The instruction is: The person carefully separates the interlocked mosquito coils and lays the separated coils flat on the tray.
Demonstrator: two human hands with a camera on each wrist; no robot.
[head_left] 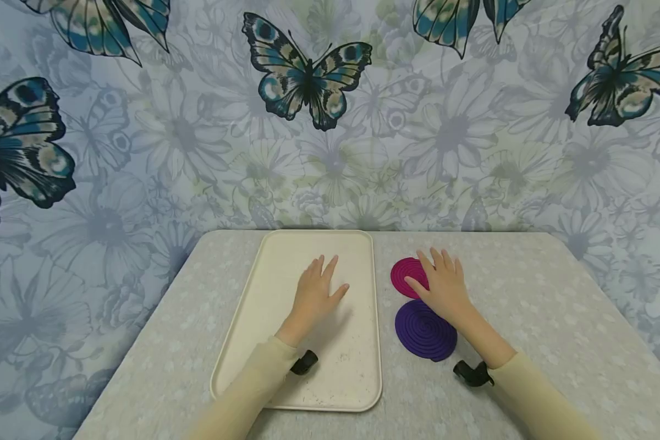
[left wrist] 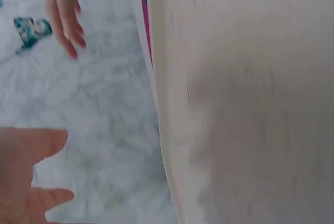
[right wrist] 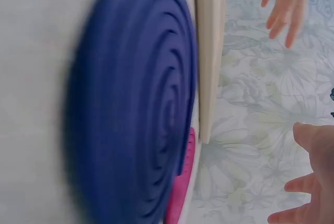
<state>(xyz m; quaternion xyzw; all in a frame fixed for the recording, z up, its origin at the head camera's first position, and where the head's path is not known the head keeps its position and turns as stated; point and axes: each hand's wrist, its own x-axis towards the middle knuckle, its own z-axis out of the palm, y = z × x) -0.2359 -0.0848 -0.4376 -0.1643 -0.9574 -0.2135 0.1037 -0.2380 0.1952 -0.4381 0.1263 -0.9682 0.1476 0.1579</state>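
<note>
My left hand (head_left: 315, 296) hovers over the cream tray (head_left: 357, 342), its fingers spread and holding nothing. In the head view its shadow falls on the tray's surface. My right hand (head_left: 444, 287) is above the table, just right of a pink ringed disc (head_left: 403, 278), and covers part of that disc's right side. Its fingers are spread too, with nothing between them. Nearer to me lies a larger purple disc (head_left: 423, 331) with concentric rings, partly beneath the right wrist. The right wrist view shows the purple disc (right wrist: 151, 98) close up, blurred on one side, with the pink disc (right wrist: 181, 190) behind it.
A pale patterned cloth covers the table (head_left: 528, 293). Small dark specks lie on the tray's near part. The tray has a raised rim (head_left: 378, 366). Behind the table hangs a floral backdrop (head_left: 335, 171) with butterflies. Each wrist wears a black camera strap (head_left: 475, 374).
</note>
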